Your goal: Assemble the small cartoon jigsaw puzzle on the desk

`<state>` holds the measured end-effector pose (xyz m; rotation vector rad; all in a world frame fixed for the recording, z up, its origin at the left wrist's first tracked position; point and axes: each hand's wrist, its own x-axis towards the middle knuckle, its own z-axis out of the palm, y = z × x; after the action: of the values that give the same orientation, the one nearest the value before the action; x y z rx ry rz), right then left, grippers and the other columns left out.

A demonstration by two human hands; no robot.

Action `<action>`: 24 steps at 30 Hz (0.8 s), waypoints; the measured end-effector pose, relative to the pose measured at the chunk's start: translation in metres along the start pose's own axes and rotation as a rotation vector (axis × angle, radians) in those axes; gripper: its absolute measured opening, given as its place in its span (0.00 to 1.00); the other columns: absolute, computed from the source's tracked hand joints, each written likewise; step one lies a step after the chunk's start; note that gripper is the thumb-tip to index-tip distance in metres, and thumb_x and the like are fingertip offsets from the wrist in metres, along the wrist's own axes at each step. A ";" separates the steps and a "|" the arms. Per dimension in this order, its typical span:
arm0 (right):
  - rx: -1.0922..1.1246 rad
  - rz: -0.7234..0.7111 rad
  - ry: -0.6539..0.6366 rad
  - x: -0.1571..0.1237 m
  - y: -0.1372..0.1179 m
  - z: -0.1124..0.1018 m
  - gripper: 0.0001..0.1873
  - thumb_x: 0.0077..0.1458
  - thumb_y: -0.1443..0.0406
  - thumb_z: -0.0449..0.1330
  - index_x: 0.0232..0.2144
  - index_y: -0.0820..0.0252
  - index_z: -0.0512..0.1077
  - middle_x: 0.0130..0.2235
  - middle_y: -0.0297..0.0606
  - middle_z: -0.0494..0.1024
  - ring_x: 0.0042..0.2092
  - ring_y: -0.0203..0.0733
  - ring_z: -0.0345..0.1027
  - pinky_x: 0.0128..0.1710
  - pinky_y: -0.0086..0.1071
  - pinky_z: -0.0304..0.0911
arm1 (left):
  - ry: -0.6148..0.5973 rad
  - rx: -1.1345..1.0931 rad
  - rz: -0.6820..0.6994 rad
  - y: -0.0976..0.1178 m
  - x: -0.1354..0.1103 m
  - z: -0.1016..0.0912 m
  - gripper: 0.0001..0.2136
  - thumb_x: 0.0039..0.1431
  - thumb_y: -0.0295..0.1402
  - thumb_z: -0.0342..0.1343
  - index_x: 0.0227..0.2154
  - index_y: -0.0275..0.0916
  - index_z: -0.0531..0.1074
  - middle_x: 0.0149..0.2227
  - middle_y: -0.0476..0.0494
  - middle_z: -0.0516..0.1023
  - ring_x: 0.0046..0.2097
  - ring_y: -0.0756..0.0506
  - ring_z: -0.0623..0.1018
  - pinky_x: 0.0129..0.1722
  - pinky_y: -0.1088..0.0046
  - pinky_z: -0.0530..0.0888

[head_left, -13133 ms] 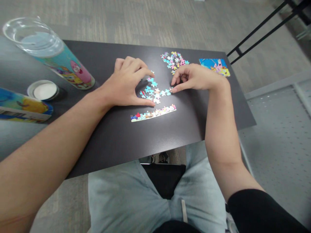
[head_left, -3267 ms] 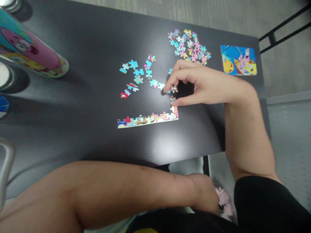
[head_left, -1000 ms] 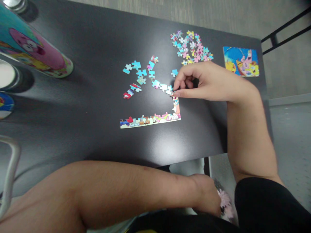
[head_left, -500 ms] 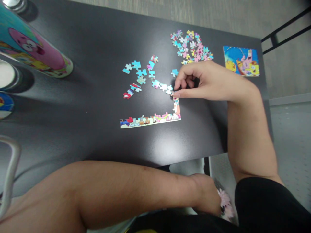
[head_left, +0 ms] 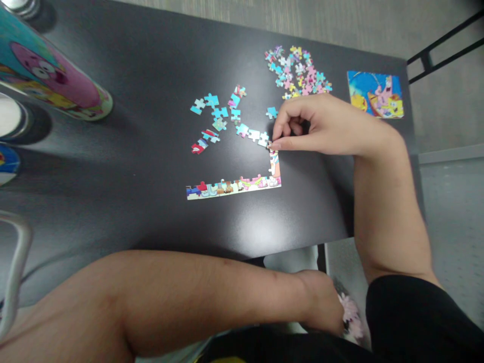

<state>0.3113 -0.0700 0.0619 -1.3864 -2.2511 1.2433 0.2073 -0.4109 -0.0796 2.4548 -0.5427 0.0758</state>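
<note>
No writing, number or brand can be read anywhere. The tube [head_left: 56,75] at the far left of the tabletop [head_left: 151,60] carries only cartoon figures. The small card [head_left: 375,94] near the far right corner shows a cartoon picture with no legible letters. The prints on the loose puzzle pieces [head_left: 298,70] and on the joined puzzle strip [head_left: 232,187] are too small to make out any text.
</note>
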 end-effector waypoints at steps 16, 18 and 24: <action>0.025 -0.033 0.064 0.002 0.001 0.006 0.27 0.62 0.37 0.89 0.39 0.46 0.87 0.36 0.35 0.82 0.39 0.49 0.70 0.39 0.47 0.63 | 0.012 0.021 -0.002 0.002 0.006 0.015 0.11 0.69 0.40 0.77 0.30 0.67 0.91 0.35 0.57 0.91 0.20 0.52 0.65 0.23 0.63 0.66; 0.000 -0.049 0.084 0.005 0.000 0.007 0.26 0.63 0.38 0.88 0.39 0.46 0.87 0.37 0.36 0.81 0.40 0.51 0.71 0.41 0.48 0.64 | 0.010 0.024 0.012 0.001 0.010 0.021 0.11 0.68 0.42 0.78 0.29 0.69 0.91 0.35 0.56 0.91 0.19 0.52 0.65 0.23 0.63 0.67; -0.130 -0.171 0.108 0.016 0.004 0.020 0.18 0.66 0.47 0.84 0.39 0.45 0.84 0.39 0.38 0.81 0.42 0.53 0.70 0.47 0.52 0.67 | 0.021 0.046 0.060 -0.003 0.017 0.031 0.17 0.71 0.40 0.72 0.27 0.75 0.89 0.41 0.61 0.95 0.18 0.54 0.64 0.21 0.68 0.59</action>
<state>0.2939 -0.0669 0.0431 -1.2392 -2.3540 0.9608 0.2220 -0.4332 -0.1031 2.4798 -0.6118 0.1397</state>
